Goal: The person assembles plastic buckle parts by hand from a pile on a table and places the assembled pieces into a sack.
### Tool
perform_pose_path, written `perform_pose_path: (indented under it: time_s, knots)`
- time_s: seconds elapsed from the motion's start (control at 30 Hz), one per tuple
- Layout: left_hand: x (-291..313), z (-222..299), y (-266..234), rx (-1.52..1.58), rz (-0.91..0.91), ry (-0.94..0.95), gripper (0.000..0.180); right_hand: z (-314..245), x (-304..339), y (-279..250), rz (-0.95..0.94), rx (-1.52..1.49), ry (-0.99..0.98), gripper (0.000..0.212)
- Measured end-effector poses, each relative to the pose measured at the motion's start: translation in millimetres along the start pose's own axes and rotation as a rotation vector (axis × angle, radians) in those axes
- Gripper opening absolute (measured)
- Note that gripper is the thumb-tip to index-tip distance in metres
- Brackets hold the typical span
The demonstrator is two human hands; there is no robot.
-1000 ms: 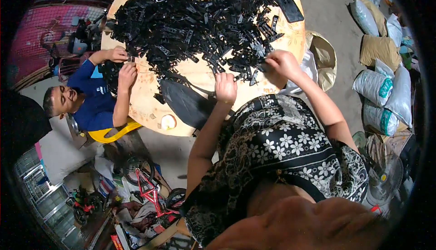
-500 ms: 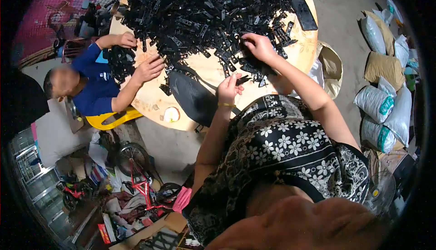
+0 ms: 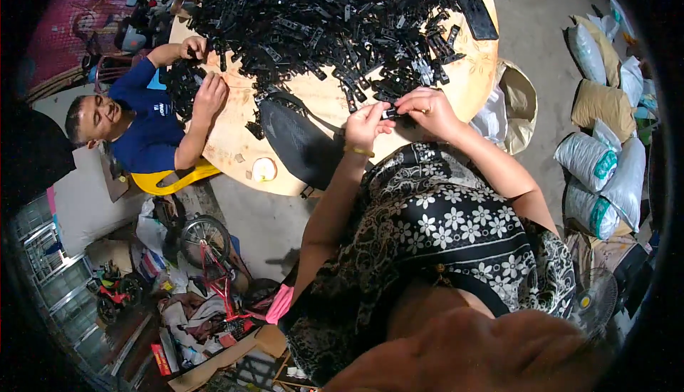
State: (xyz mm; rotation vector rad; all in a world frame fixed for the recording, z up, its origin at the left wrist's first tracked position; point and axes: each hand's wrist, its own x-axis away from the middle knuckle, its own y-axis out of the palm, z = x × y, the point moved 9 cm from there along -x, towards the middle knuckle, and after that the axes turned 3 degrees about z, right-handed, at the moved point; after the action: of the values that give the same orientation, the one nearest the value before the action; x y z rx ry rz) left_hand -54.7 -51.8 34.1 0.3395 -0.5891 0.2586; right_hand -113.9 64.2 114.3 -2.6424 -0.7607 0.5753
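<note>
My left hand (image 3: 365, 125) is closed on a small black plastic clip (image 3: 389, 113) at the near edge of a round wooden table (image 3: 470, 82). From the other side, the fingers of my right hand (image 3: 432, 111) pinch the same clip, so the hands nearly meet. My fingers partly cover it. Beyond them spreads a big heap of similar black plastic clips (image 3: 306, 25), with a few strays close to my fingertips. Left of my left hand lies a dark mesh piece (image 3: 299, 142) with a strap, hanging over the table's edge.
A co-worker in a blue shirt (image 3: 146, 132) sits at the left, both hands at a smaller pile of black pieces (image 3: 182, 91). A bitten pale fruit (image 3: 264, 169) lies on the table. Phone (image 3: 477, 14) at the far right; open sack (image 3: 519, 103) beside the table.
My right hand has come back from the heap toward my left, and both now hold one clip together. The co-worker's nearer hand has drawn left toward the smaller pile.
</note>
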Motion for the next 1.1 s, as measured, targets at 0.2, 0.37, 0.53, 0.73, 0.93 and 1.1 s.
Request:
perform_pose_path:
  time_s: [0.2,0.37,0.53,0.73,0.93,1.1]
  knots:
    - [6,-13,10,0.115,-0.235,-0.098,0.031,-21,-1,5,-0.034,0.107,-0.152,0.015]
    - [13,-21,5,0.189,-0.242,-0.161,0.035,-26,1,20,-0.268,0.041,-0.213,0.017]
    - [22,-27,-9,0.201,-0.164,-0.167,0.035,-18,0,40,-0.562,-0.404,-0.157,0.021]
    - [19,-16,-20,0.111,0.025,-0.06,0.032,45,-75,30,-0.07,0.57,-0.15,0.032]
    - [18,-15,-14,0.258,-0.005,-0.037,0.03,67,-90,50,-0.213,0.889,-0.358,0.015]
    - [15,-3,-23,0.279,0.034,0.047,0.03,32,-79,19,-0.131,0.428,-0.224,0.022]
